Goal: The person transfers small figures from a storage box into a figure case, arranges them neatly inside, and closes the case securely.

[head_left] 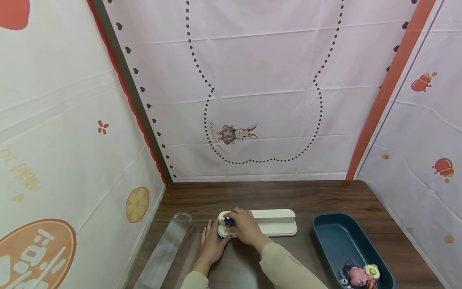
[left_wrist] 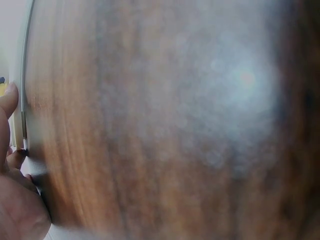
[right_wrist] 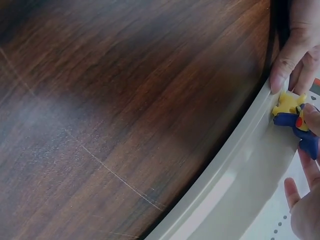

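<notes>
A small blue-and-yellow toy figurine (right_wrist: 295, 121) is pinched between the thumb and fingers of my right hand (head_left: 247, 227). It stands at the left end of a long white stepped display base (head_left: 276, 228), on the lower step. My left hand (head_left: 212, 245) rests at the base's left end, its fingers extended and the thumb against the front edge. In the right wrist view, that left thumb (right_wrist: 284, 65) touches the white rim beside the figurine. Only part of my left hand (left_wrist: 20, 200) shows in the left wrist view, at its left edge.
A clear plastic cover (head_left: 164, 251) lies slanted on the wooden table (head_left: 260, 192) at left. On the right, a dark blue tray (head_left: 333, 218) holds several small figurines (head_left: 359, 276) at its near end. Printed cloth walls (head_left: 267, 100) enclose the table's back and sides.
</notes>
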`<action>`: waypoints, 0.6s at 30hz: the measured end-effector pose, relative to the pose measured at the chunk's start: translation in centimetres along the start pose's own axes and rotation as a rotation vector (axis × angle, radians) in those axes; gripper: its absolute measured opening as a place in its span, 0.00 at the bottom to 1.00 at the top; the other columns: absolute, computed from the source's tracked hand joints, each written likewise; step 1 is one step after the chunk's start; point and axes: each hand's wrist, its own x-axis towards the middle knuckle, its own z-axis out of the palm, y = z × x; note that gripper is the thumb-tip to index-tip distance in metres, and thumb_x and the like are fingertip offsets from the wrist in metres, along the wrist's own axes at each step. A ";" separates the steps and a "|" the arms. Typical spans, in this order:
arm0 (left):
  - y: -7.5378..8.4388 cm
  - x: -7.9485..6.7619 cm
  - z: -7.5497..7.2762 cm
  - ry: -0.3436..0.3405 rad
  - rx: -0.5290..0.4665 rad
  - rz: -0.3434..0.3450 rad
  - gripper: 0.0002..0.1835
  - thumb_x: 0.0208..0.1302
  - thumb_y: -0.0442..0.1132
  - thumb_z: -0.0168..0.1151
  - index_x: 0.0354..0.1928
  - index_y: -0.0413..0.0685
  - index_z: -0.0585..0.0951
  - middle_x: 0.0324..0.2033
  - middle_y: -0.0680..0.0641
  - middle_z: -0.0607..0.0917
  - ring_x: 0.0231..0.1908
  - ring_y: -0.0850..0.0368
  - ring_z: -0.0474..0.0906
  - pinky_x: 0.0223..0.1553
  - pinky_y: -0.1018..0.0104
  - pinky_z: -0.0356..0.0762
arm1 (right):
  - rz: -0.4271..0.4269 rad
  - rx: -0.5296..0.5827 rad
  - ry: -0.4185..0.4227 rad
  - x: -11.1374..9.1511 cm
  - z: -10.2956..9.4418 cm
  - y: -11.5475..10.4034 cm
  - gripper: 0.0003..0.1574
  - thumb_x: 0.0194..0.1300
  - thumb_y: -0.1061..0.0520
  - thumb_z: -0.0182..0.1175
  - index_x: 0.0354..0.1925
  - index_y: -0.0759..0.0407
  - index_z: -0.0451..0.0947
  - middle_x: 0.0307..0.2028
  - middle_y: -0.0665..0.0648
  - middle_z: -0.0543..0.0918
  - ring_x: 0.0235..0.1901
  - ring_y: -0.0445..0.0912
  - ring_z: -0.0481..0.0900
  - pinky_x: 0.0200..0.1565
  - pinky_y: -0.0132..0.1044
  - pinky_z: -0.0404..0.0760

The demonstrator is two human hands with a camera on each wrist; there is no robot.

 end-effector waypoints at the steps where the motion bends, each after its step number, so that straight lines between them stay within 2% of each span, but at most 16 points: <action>1: 0.0 0.0 0.0 0.001 0.000 0.001 0.48 0.69 0.54 0.68 0.80 0.40 0.57 0.78 0.38 0.65 0.81 0.36 0.48 0.81 0.37 0.40 | -0.002 -0.002 0.001 0.0 0.0 0.0 0.30 0.60 0.52 0.77 0.61 0.44 0.82 0.50 0.46 0.85 0.54 0.46 0.84 0.61 0.50 0.80; 12: 0.0 -0.1 0.1 0.002 0.004 0.007 0.47 0.69 0.53 0.68 0.80 0.41 0.57 0.78 0.38 0.65 0.81 0.36 0.48 0.81 0.37 0.40 | -0.002 -0.010 -0.001 0.1 -0.1 -0.4 0.31 0.60 0.51 0.77 0.62 0.43 0.81 0.52 0.46 0.85 0.54 0.47 0.83 0.56 0.50 0.80; 18: 0.0 -0.2 0.0 0.010 0.002 0.014 0.47 0.69 0.53 0.68 0.80 0.39 0.58 0.77 0.37 0.66 0.81 0.35 0.49 0.81 0.36 0.41 | 0.000 0.003 -0.007 0.2 -0.3 -0.5 0.34 0.60 0.51 0.77 0.64 0.44 0.80 0.53 0.47 0.85 0.55 0.48 0.82 0.58 0.51 0.80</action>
